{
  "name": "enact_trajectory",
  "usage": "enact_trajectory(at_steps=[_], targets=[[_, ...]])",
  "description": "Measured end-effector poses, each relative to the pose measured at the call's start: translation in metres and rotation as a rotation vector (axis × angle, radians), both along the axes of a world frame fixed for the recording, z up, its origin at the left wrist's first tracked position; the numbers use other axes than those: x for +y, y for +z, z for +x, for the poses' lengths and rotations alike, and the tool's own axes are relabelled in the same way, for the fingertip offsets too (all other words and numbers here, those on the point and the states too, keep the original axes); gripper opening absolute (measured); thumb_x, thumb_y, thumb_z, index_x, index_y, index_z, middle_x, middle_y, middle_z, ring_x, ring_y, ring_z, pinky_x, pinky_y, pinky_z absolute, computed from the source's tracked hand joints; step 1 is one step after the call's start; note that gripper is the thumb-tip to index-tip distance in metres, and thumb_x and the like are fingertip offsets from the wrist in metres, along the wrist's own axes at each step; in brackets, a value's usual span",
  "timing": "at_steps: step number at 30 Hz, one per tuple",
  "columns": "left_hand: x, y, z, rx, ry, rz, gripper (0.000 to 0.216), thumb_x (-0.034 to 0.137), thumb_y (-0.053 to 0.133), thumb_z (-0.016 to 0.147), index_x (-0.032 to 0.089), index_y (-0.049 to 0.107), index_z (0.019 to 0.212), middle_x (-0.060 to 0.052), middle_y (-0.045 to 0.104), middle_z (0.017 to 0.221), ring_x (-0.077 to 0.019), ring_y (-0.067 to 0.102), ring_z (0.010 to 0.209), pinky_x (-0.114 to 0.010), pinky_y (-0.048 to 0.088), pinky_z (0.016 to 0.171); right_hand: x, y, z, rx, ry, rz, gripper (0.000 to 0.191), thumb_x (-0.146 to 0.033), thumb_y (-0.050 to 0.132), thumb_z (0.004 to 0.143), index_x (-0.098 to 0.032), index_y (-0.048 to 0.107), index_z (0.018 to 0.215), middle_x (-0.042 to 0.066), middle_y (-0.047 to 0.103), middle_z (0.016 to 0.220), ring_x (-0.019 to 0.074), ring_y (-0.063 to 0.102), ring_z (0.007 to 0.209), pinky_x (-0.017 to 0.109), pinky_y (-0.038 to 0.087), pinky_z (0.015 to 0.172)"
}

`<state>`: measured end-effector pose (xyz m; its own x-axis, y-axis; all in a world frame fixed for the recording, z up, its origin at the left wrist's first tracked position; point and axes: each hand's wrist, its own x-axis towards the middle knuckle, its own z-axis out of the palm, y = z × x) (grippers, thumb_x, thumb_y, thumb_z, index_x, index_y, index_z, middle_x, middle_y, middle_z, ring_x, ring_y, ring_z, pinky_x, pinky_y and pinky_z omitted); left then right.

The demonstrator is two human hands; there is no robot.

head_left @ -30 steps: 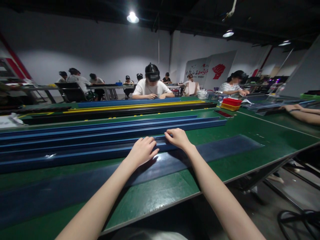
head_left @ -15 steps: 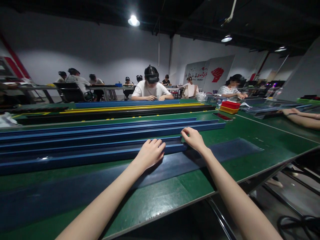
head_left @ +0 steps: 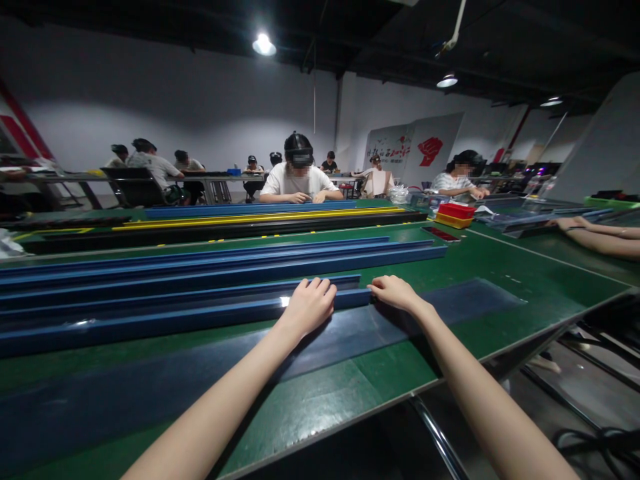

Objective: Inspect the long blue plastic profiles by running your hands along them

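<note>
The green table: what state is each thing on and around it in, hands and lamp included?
Near blue rail: lying lengthwise, top open.
Left hand: fingers bent over that rail.
Right hand: fingers curled at its end.
Bluish strip: lying flat.
Red basket: stacked on yellow basket.
Brightest lamp: lit.

Blue channel (head_left: 200, 319), green tabletop (head_left: 345, 393), yellow strip (head_left: 260, 219)

– What is laid nearest the front of the counter (head_left: 325, 400)?
– A strip (head_left: 360, 330); behind it, the near channel (head_left: 175, 314) is set.
– And beyond?
– The farther channel (head_left: 350, 261), its right end extended past the near one's. Just behind that end a phone (head_left: 441, 234) is laid, and behind the phone, to the right, a container (head_left: 455, 215) is set.
</note>
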<state>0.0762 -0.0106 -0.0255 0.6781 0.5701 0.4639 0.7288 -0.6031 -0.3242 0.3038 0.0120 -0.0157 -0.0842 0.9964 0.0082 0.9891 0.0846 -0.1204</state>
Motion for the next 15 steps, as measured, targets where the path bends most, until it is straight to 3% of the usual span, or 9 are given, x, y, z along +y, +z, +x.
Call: enact_trajectory(at_steps=[4,8,15], targets=[[-0.002,-0.002,0.003,-0.024,0.018,-0.004,0.013,0.019,0.043,0.083,0.016,0.053,0.09,-0.007,0.058,0.09,-0.0214,0.052,0.084,-0.033,0.036,0.068,0.002,0.0,0.002,0.027,0.003,-0.017,0.03,-0.037,0.041,0.081,-0.019,0.064,0.074,0.007,0.066,0.074,0.0166,0.058,0.067,0.022,0.032,0.054],[-0.003,-0.007,0.005,-0.048,0.023,0.003,0.015,0.019,0.044,0.082,0.015,0.054,0.093,-0.009,0.058,0.092,-0.0219,0.051,0.086,-0.034,0.036,0.069,0.009,-0.002,0.003,0.279,-0.003,-0.051,0.027,-0.031,0.041,0.08,-0.017,0.061,0.069,0.003,0.064,0.062,0.0111,0.054,0.05,0.02,0.035,0.051],[-0.004,-0.014,0.002,-0.063,0.017,0.026,0.03,0.02,0.045,0.081,0.014,0.051,0.11,-0.011,0.057,0.103,-0.0238,0.05,0.093,-0.036,0.038,0.073,0.035,-0.007,-0.007,0.525,-0.066,0.079,0.025,-0.027,0.042,0.076,-0.017,0.058,0.06,0.001,0.06,0.054,0.0092,0.051,0.047,0.018,0.036,0.049]])
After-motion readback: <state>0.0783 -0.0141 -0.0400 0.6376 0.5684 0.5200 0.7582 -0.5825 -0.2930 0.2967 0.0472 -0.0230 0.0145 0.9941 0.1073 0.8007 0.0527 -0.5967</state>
